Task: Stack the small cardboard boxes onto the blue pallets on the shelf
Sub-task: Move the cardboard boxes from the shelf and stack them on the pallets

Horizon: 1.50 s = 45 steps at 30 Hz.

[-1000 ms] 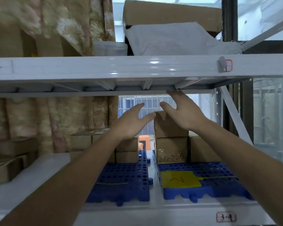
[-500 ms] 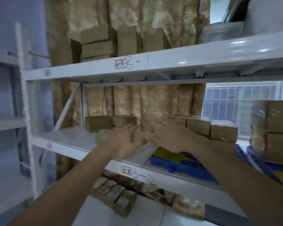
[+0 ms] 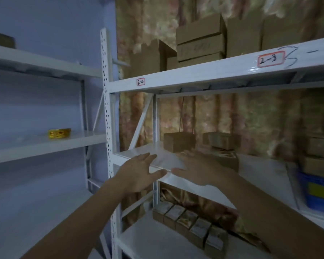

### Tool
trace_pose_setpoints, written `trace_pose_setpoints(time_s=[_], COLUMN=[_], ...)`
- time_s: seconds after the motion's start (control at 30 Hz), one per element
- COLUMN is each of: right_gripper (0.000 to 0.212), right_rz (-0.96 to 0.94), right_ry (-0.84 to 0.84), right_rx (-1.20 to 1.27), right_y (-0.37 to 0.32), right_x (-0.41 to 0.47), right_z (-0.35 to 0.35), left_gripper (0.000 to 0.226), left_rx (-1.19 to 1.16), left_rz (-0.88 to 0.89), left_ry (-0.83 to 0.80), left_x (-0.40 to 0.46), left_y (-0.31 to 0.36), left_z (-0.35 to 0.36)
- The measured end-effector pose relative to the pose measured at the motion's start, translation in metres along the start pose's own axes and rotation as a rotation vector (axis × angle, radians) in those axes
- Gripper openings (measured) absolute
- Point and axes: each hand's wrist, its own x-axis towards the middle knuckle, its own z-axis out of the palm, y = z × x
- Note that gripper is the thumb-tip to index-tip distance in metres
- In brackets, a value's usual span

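Two hands empty, fingers spread wide: left hand (image 3: 138,174), right hand (image 3: 200,171) at shelf (image 3: 260,176) front edge. Small box (image 3: 178,144) behind, near left end. Blue pallet (image 3: 315,193) far right. Risk: hasty one-sided grab tips box off edge.

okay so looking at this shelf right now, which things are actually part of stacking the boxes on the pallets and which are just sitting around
Part of the job:
- small cardboard boxes on the middle shelf, just beyond both hands
- blue pallet at the right edge, blurred
- left hand and right hand, both open, holding nothing

Just lying about:
- yellow tape roll on the left rack
- row of boxes on the bottom shelf
- boxes on the top shelf
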Motion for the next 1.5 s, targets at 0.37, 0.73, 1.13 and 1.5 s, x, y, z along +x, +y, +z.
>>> trace_pose_setpoints(time_s=[0.37,0.73,1.13,1.5], right_gripper=[0.093,0.086,0.096,0.091], right_rz=[0.033,0.191,0.579,0.839], right_ry=[-0.017,0.104,0.294,0.649], right_rx=[-0.012,0.005,0.483,0.984], right_y=[-0.018,0.023,0.033,0.025], right_x=[0.152,0.222,0.252,0.294], right_z=[0.038,0.023,0.036,0.076], left_gripper=[0.088,0.078,0.098,0.061], left_rx=[0.051,-0.399,-1.073,-1.383], left_rz=[0.025,0.079,0.017,-0.032], left_ry=[0.041,0.067,-0.132,-0.370], left_x=[0.103,0.245,0.369,0.391], left_y=[-0.092,-0.098,-0.075,-0.085], left_z=[0.011,0.029,0.065,0.098])
